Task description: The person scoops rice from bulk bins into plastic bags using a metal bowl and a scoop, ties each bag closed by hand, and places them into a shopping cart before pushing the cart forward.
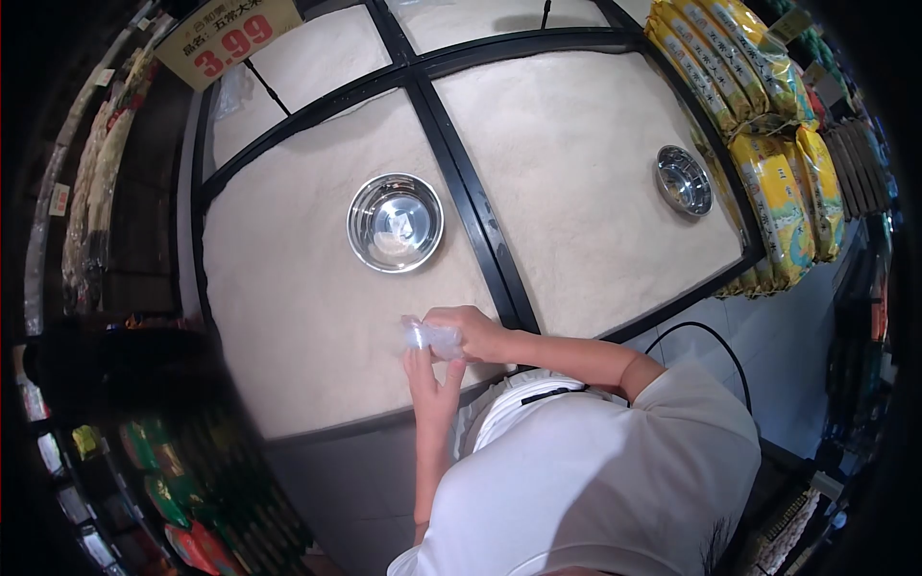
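In the head view a crumpled clear plastic bag [420, 335] is held between my two hands, over the near edge of a bin of white rice [307, 288]. My left hand [434, 372] grips the bag from below, fingers closed on it. Coming in from the right, my right hand [471, 332] has its fingers wrapped around the bag's other side. Just beyond my hands, a shiny steel bowl [395, 223] rests on the rice. Inside the bowl are bright reflections; whether it holds anything I cannot tell.
A black divider [471, 206] separates this bin from a second rice bin [576, 173], where a smaller steel bowl [684, 180] lies tilted. Yellow rice packs [778, 206] are stacked at the right. A price sign [229, 40] stands at the upper left. Dark shelves with packaged goods line the left side.
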